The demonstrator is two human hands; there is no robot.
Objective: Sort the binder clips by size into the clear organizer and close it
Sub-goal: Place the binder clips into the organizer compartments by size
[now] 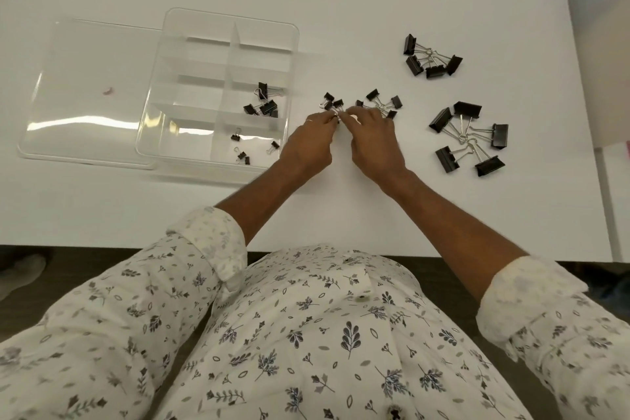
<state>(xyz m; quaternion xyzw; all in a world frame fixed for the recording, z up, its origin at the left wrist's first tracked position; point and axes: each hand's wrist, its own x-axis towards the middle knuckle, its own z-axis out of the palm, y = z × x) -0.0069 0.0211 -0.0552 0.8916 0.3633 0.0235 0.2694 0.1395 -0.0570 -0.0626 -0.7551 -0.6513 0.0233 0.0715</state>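
Both hands meet over the white table (341, 208): left hand (308, 143) and right hand (373, 143) pinch fingertips together on a tiny black binder clip (336, 118) from the small-clip cluster (361, 104). The clear plastic divided organizer (218, 95) sits left, its lid (88, 92) beside it; two right-hand compartments already hold clips.

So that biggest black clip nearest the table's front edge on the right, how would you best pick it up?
Pinch the large clip across its black body, coming straight down from above. The body is the wide, solid part and points outward with bare table around it, while its wire handles run inward and tangle with the neighbouring clips' handles, so lifting by them would likely drag others along.
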